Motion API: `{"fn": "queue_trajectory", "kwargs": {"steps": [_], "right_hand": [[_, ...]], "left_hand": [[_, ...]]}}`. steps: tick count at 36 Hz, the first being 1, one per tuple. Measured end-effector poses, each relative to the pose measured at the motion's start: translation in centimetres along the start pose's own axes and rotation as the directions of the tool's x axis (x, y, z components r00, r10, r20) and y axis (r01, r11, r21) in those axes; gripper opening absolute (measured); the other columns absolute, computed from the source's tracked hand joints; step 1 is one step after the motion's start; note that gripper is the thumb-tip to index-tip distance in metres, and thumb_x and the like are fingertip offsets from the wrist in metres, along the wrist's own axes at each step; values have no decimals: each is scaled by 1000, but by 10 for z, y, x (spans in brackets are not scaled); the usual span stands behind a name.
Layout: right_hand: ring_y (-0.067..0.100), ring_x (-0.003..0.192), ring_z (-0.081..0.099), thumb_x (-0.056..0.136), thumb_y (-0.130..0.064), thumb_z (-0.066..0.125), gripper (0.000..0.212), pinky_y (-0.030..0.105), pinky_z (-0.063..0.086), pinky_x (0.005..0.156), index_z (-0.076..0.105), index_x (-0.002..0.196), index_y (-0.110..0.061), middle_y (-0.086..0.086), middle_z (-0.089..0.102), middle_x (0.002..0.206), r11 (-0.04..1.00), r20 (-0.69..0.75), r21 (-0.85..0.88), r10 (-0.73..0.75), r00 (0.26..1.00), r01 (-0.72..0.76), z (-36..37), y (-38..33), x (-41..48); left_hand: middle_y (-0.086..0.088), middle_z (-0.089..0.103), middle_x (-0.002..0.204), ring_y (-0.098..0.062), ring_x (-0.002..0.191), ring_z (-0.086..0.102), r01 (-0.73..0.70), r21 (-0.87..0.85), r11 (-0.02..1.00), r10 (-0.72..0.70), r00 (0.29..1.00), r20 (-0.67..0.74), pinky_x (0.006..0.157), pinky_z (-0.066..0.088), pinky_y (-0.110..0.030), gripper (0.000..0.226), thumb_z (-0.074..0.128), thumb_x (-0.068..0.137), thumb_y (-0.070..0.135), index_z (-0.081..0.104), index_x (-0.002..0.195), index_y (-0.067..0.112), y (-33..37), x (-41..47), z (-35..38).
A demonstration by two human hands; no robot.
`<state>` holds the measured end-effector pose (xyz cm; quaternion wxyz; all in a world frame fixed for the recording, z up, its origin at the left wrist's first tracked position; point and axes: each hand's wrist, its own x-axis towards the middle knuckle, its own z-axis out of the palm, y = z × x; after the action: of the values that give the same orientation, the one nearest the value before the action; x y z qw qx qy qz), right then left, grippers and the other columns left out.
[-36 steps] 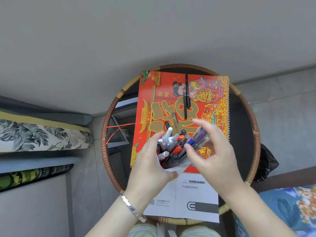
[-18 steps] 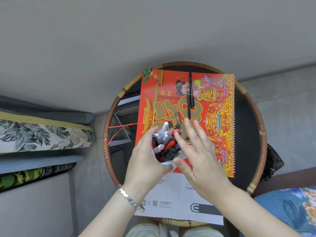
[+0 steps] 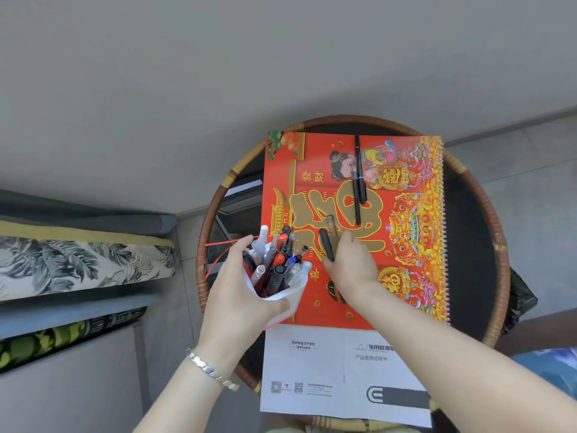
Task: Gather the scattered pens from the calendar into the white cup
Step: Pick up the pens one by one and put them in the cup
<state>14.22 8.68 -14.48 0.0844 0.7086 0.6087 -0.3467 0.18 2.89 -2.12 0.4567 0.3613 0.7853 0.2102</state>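
left hand point(image 3: 237, 295) grip round white cup point(image 3: 293, 296), right hand point(image 3: 354, 268) grip pinching black pen point(image 3: 326, 245) on calendar point(image 3: 312, 148)

The left hand point(image 3: 237, 295) grips a white cup point(image 3: 292, 298) crammed with pens point(image 3: 278, 260) at the red calendar's point(image 3: 315, 151) left edge. Just right of it, the right hand point(image 3: 351, 265) curls down onto the calendar, pinching a black pen point(image 3: 326, 245) beside a brown pen point(image 3: 331, 225). Two black pens point(image 3: 359, 182) lie farther away. A white booklet point(image 3: 327, 367) lies nearest, on the rattan-rimmed round table point(image 3: 499, 245).
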Motion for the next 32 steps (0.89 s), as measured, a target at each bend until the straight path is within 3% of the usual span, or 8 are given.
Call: {"fn": "queue_trajectory", "kwargs": {"steps": [5,10,16,22,25,27,29,32], "right_hand": [[37,86,63,84,-20,63,26,38,51,70,55,103,-4,17,61,97,994,65,105,21,998,-27,3,14,0],[30,71,48,86,-14,56,13,32,36,59,48,80,-6,12,50,84,999,101,-17,50,994,-49,-6,43,-2],[27,74,44,85,-13,62,14,34,37,63,56,95,-3,8,43,87,994,110,-112,-3,994,16,-1,69,-9],[33,84,58,89,-9,57,11,35,36,62,57,98,-3,7,44,86,985,56,-162,-43,997,52,12,65,-11],[34,73,60,86,-14,60,10,34,44,61,60,88,-4,13,61,85,999,34,22,-48,998,47,10,62,-10],[26,60,57,86,-11,59,11,25,43,53,60,83,-1,13,61,77,972,-9,220,-82,997,82,-2,55,-17],[9,53,54,85,-7,61,8,9,39,47,62,81,0,8,59,70,902,-83,408,-115,990,139,-23,41,-32],[3,57,60,82,-5,64,11,10,44,57,61,76,-13,0,62,67,773,-180,592,-146,973,226,-60,25,-62]], "left_hand": [[38,43,92,39,72,39,4,-15,1000,-3,1000,10,60,37,8,85,80,57,24,37,130,28,-3,-4,0],[35,45,96,25,75,47,16,-12,1000,-16,999,33,59,39,4,85,80,58,23,37,130,30,-4,-9,3],[17,51,121,2,89,52,25,4,1000,-25,998,56,77,40,-17,90,81,57,29,32,133,34,-11,-14,12],[29,50,103,30,73,46,48,-26,998,-46,996,75,58,43,2,87,81,57,28,35,130,34,-14,-21,17],[22,50,113,29,74,45,54,-14,998,-53,996,74,60,43,-4,89,81,57,28,34,132,35,-16,-23,16],[20,49,116,29,75,46,47,-14,999,-46,997,70,60,43,0,89,81,57,27,35,132,34,-17,-25,15],[18,50,121,20,81,50,34,-1,999,-34,996,78,61,43,1,90,82,57,26,34,133,34,-19,-25,14],[14,51,127,1,97,52,27,6,1000,-28,997,71,75,43,-14,92,82,57,27,33,134,34,-18,-26,14]]}}
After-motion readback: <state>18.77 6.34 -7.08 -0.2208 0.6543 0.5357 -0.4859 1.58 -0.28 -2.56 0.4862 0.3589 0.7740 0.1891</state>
